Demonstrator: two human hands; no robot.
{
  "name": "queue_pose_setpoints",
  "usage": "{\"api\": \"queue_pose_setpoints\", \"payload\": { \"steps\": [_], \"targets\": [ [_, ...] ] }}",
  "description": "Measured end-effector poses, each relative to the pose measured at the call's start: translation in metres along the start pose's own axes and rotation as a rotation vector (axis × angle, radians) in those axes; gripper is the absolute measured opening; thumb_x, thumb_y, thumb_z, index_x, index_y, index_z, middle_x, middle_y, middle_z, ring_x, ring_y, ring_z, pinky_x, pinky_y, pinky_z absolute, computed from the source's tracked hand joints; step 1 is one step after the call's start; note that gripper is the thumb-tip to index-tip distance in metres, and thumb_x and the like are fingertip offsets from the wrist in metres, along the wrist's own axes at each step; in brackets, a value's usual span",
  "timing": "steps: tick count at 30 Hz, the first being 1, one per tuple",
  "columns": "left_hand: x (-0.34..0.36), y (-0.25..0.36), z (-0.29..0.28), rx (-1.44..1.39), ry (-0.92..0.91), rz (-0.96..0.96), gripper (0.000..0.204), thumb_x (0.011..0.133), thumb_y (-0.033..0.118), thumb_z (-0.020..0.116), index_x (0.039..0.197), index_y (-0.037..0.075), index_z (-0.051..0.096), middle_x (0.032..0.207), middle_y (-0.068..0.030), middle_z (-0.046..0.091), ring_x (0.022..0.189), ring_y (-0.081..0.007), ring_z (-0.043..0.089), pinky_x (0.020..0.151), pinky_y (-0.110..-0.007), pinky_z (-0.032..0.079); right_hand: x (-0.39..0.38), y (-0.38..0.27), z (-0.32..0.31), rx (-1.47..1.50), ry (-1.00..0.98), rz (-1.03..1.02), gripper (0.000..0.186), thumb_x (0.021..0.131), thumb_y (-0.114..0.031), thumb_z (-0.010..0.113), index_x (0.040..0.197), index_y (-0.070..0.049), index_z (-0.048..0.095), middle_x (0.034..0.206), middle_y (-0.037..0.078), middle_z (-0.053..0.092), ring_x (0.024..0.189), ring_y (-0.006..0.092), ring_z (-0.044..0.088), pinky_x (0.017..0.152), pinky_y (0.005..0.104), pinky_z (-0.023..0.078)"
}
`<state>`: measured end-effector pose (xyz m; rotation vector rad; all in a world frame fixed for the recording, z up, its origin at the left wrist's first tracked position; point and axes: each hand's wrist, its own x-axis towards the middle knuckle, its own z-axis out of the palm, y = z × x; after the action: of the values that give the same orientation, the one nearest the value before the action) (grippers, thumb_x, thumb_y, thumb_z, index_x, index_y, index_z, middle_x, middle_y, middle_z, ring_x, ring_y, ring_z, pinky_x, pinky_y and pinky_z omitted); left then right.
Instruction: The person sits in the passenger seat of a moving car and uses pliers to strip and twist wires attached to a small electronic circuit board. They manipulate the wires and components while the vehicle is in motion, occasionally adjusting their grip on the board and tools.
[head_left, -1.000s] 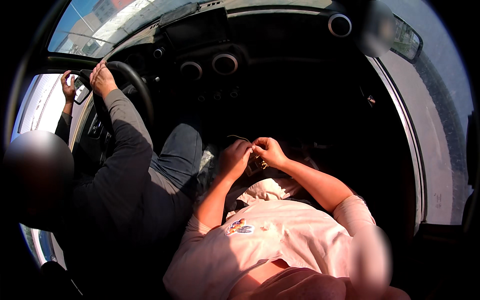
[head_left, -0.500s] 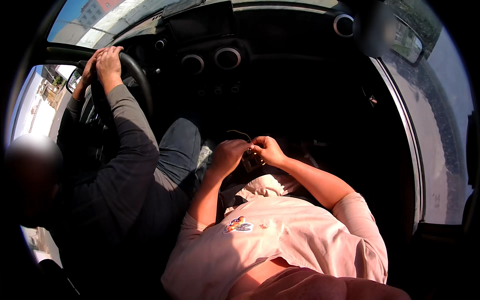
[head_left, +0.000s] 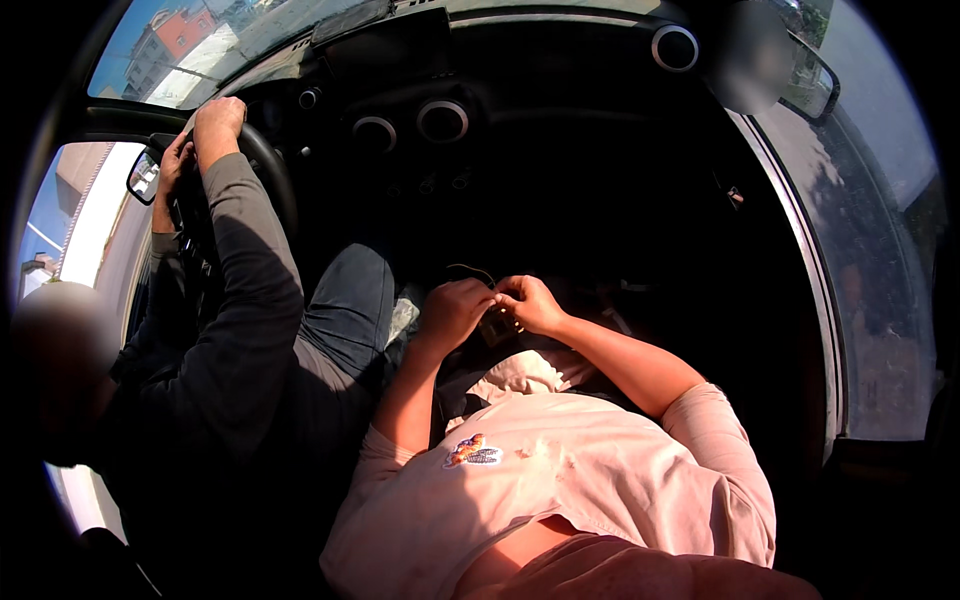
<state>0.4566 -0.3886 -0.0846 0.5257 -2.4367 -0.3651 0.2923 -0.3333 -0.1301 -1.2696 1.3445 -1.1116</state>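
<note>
Dark and small, the object (head_left: 497, 325) sits pinched between both hands over the lap, with a thin cord (head_left: 470, 270) arching up from it; what it is cannot be told; the left hand (head_left: 452, 312) curls its fingers closed around one side, the right hand (head_left: 530, 303) nips the other with bent fingertips; since a second ago the hands have hardly shifted, so the fiddling goes on; beside them the driver's hands (head_left: 205, 125) have climbed to the top of the wheel (head_left: 270, 170).
</note>
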Motion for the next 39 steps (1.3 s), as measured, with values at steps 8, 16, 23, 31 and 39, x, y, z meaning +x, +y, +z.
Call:
{"api": "queue_pose_setpoints", "payload": {
  "steps": [8,16,23,31,39],
  "targets": [
    [-0.005,-0.010,0.027,-0.440,0.024,-0.506,0.007,0.083,0.007,0.063,0.080,0.002,0.059,0.066,-0.0015,0.055,0.059,-0.0091,0.052,0.054,-0.024,0.041,-0.001,-0.001,-0.005,-0.021,0.039,-0.106,0.013,0.085,-0.008,0.060,0.091,0.004,0.063,0.074,0.010,0.065,0.064,0.0138,0.061,0.061,0.0283,0.048],
    [-0.014,-0.018,0.034,-0.895,0.002,-0.733,0.011,0.086,0.008,0.057,0.076,0.005,0.054,0.064,0.0017,0.051,0.055,-0.0046,0.045,0.051,-0.019,0.036,-0.008,-0.006,0.003,0.070,0.067,-0.073,0.014,0.082,-0.009,0.062,0.089,0.003,0.064,0.077,0.014,0.066,0.068,0.0179,0.065,0.064,0.0297,0.050],
    [-0.019,-0.016,0.041,-1.030,0.022,-0.789,0.011,0.084,0.007,0.053,0.074,0.006,0.052,0.063,0.0014,0.050,0.053,-0.0053,0.044,0.050,-0.019,0.035,-0.004,0.000,0.000,-0.097,-0.003,-0.121,0.012,0.088,-0.008,0.060,0.092,0.003,0.060,0.079,0.007,0.065,0.067,0.0100,0.061,0.062,0.0242,0.050],
    [-0.018,-0.021,0.039,-1.208,0.013,-0.975,0.010,0.084,0.007,0.051,0.074,0.007,0.052,0.062,0.0007,0.049,0.050,-0.0058,0.043,0.045,-0.019,0.034,-0.006,-0.007,0.002,-0.261,0.126,-0.276,0.008,0.077,-0.001,0.065,0.085,0.000,0.063,0.079,0.011,0.062,0.071,0.0200,0.062,0.063,0.0300,0.048],
    [-0.024,-0.021,0.041,-1.792,0.017,-1.120,0.009,0.090,0.013,0.050,0.084,0.008,0.054,0.065,0.0005,0.051,0.046,-0.0064,0.042,0.043,-0.018,0.033,-0.006,-0.008,0.000,-0.324,0.167,-0.416,0.010,0.076,0.000,0.065,0.086,0.000,0.063,0.079,0.012,0.062,0.071,0.0216,0.061,0.062,0.0298,0.048]
  ]
}}
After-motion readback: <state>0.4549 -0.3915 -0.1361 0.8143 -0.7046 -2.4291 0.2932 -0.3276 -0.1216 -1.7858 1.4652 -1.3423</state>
